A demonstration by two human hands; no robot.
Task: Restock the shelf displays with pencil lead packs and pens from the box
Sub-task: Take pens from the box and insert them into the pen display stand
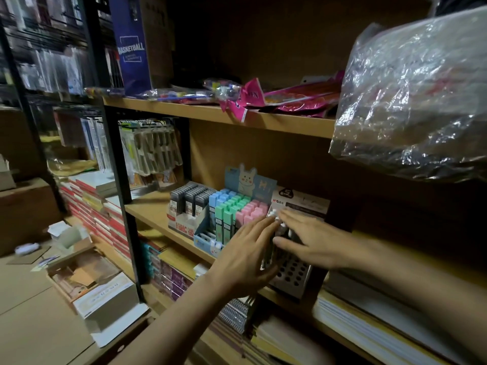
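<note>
A dim shop has a wooden shelf (155, 210). Lead packs (228, 210) stand on it, with a pen stand (293, 276) just beside them. The left hand (243, 252) and right hand (312, 238), fingers straight, press the pens (279, 231) between them over the stand.

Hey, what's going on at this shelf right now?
A person is filling the grey pen rack with round holes on the wooden shelf. The left hand and right hand, fingers straight, press a cluster of white-capped pens between them over its back rows; the front holes are empty. Pastel lead packs stand beside it.
</note>
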